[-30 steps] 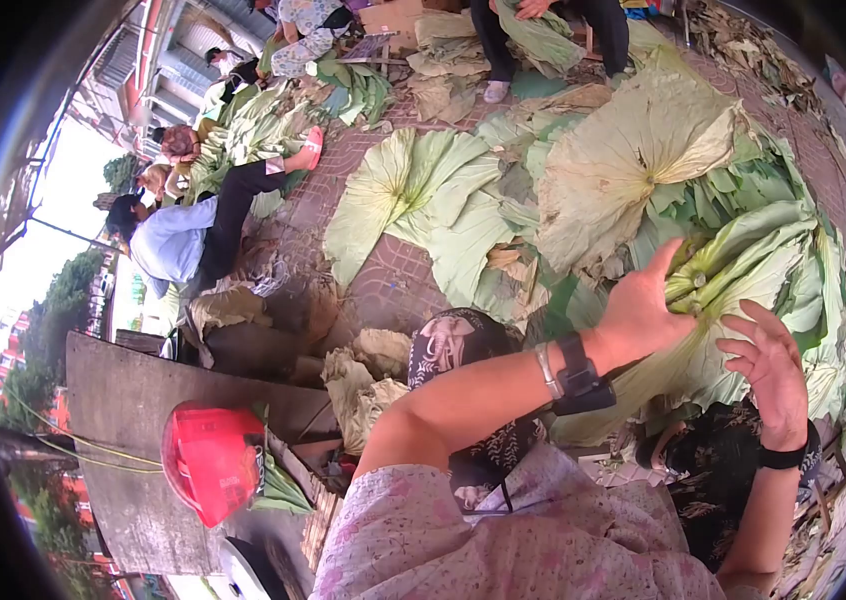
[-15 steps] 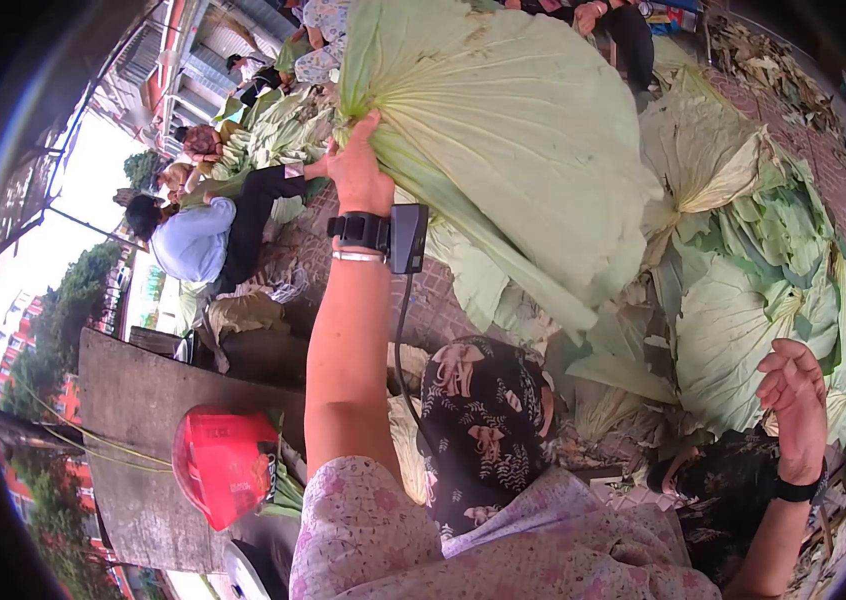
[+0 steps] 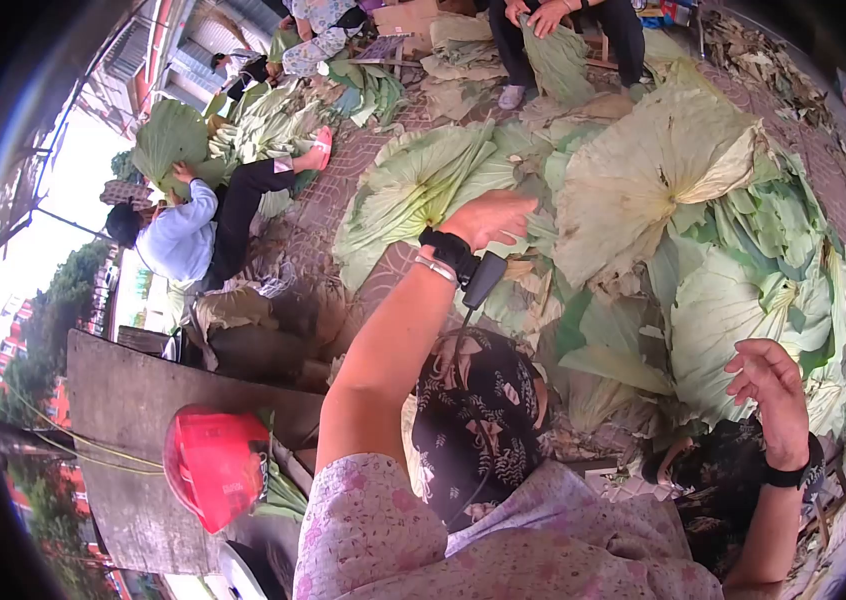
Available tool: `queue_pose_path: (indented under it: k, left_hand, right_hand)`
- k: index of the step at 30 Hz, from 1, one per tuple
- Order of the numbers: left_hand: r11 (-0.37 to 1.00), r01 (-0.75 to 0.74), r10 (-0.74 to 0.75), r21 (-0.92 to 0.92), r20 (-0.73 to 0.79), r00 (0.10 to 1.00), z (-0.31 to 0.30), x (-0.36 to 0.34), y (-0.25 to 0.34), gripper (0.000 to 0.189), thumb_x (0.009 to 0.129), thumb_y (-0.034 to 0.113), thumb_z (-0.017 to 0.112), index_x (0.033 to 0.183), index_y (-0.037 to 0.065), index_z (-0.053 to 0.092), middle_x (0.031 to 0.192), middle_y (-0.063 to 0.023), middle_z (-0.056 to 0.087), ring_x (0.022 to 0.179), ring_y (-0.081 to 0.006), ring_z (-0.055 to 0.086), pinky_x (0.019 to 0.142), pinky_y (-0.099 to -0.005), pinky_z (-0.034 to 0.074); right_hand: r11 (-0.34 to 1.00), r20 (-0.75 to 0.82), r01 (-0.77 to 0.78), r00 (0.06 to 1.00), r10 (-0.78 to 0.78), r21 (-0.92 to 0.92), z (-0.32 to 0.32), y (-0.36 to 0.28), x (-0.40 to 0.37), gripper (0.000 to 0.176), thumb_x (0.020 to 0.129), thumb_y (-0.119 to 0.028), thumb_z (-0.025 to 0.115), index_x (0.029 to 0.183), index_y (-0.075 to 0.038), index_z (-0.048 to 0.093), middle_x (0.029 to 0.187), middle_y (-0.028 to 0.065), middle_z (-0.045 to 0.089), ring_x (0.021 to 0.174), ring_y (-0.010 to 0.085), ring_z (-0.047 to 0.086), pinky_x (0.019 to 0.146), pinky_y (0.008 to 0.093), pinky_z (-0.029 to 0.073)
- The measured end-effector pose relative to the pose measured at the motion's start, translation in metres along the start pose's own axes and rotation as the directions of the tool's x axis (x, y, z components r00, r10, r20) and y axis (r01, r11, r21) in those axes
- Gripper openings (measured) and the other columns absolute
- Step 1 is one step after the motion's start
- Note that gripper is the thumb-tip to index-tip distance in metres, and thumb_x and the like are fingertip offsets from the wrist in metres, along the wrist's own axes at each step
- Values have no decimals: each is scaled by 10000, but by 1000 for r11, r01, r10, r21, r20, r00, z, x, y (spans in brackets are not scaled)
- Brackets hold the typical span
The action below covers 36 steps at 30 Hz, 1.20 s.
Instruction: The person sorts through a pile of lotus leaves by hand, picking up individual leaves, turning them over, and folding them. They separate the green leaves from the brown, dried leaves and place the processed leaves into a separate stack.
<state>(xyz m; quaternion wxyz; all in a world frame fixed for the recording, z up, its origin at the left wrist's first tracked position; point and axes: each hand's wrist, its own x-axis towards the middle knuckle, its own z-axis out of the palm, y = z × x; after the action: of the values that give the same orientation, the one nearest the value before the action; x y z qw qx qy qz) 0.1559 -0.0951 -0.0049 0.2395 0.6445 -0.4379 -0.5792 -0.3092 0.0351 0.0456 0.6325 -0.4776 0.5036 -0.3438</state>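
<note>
Left leaves (image 3: 383,210): pale green, broad, with ribs meeting at yellowish centre; spread on reddish paving (image 3: 348,165).
Dry leaf (image 3: 633,190): beige, wrinkled, opened wide, lying between left and right leaves.
Right leaves (image 3: 723,310): green, ruffled, overlapping in loose heap.

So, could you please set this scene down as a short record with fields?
Left hand: open, nothing visibly held, beside fanned green leaves; contact unclear
Right hand: fingers loosely curled, empty, near a pale green leaf
Ground: reddish paving, partly leaf-covered
Co-worker: seated at left, holding up a round leaf
Red container: lower left
</note>
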Motion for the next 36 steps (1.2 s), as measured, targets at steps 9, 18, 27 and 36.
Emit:
queue_pose_path:
  k: [9, 18, 27, 36]
  left_hand:
    - [738, -515, 441, 436, 266, 857, 184, -71, 42, 424, 935, 286, 661, 1260, 23, 586, 1032, -112, 706, 910, -162, 659, 795, -310, 519]
    - [724, -540, 366, 429, 424, 828, 278, -51, -33, 372, 917, 259, 651, 1183, 0, 634, 982, -158, 712, 869, -238, 683, 784, -353, 525]
    - [697, -547, 324, 463, 476, 817, 279, -40, -28, 397, 897, 293, 655, 1164, -1, 640, 961, -192, 707, 886, -299, 688, 794, -378, 525]
    - [653, -565, 342, 505, 469, 814, 270, -43, -24, 446, 908, 348, 634, 1207, 17, 625, 1003, -195, 704, 925, -327, 678, 826, -397, 521]
  right_hand:
    - [995, 17, -50, 999, 52, -83, -19, 30, 11, 241, 960, -142, 576, 1144, 8, 616, 945, 77, 676, 740, 132, 642, 660, 263, 526]
    - [735, -75, 88, 980, -186, -672, -36, 99, 33, 288, 851, -164, 621, 1085, 4, 632, 925, 159, 683, 779, 293, 679, 726, 370, 543]
    - [792, -602, -258, 781, -167, -554, -154, 132, 131, 461, 764, -273, 713, 1058, 76, 644, 1026, 225, 690, 979, 339, 658, 824, 393, 506]
    - [995, -616, -61, 788, -1, -79, -199, 135, 168, 885, 751, -120, 755, 1491, 53, 300, 1395, 216, 520, 1283, 304, 495, 1064, 349, 378]
